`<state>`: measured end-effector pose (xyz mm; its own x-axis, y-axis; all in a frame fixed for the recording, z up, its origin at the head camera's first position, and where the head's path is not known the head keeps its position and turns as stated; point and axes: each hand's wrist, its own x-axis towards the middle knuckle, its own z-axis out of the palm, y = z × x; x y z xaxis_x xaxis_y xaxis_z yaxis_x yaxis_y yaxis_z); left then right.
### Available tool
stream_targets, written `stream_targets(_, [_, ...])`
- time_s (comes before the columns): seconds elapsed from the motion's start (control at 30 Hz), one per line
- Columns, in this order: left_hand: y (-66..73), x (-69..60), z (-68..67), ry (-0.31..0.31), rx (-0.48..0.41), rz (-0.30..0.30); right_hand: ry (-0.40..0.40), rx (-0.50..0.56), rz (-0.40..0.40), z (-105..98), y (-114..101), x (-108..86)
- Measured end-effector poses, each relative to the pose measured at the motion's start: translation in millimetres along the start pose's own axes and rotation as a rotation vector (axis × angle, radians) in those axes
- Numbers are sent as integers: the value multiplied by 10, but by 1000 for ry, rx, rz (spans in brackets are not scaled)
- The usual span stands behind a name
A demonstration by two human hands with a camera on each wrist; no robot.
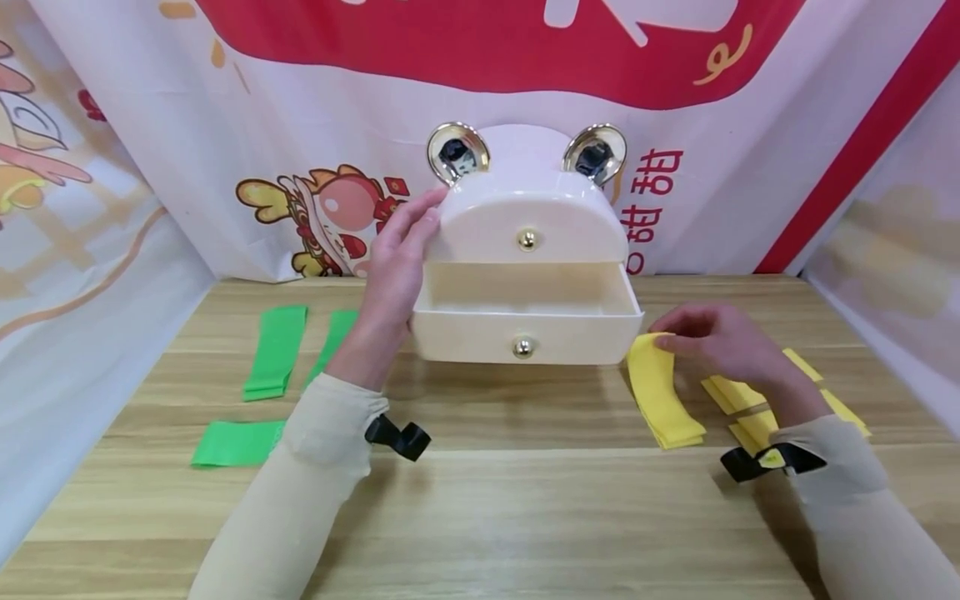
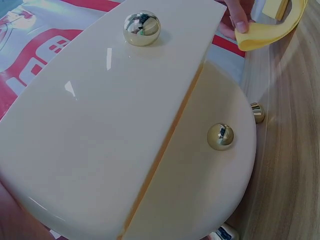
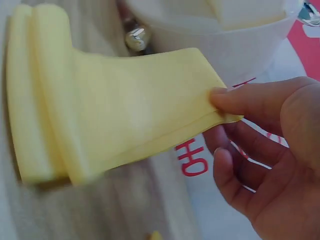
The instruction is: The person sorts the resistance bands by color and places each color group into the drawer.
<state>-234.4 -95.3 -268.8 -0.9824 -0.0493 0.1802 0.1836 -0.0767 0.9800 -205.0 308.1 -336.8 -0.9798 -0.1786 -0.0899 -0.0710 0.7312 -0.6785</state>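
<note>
A glossy white drawer box [image 1: 517, 196] with two gold-rimmed, eye-like discs stands at the back. Its lower drawer [image 1: 480, 340] is pulled out, with no contents visible inside; the upper one is closed. My left hand [image 1: 397, 267] rests against the box's left side, fingers extended upward just below the left disc. In my right hand [image 1: 720, 342], thumb and fingertips pinch one end of a folded yellow strip [image 1: 660, 396], just right of the drawer. That yellow strip [image 3: 135, 105] shows smooth layers and a bent far end in the right wrist view.
More folded yellow strips [image 1: 753, 429] lie under and beside my right forearm. On the left are green strips [image 1: 276, 354], one partly behind my left arm. A printed cloth backdrop [image 1: 337, 100] hangs behind the wooden table [image 1: 525, 517].
</note>
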Motion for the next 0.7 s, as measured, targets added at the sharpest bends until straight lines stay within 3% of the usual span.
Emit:
stream_targets(0.33, [10, -4, 1, -2, -8, 12, 245, 130, -122, -117, -75, -64])
stream_targets(0.7, [5, -9, 12, -12, -21, 8, 407, 157, -137, -126, -309, -166])
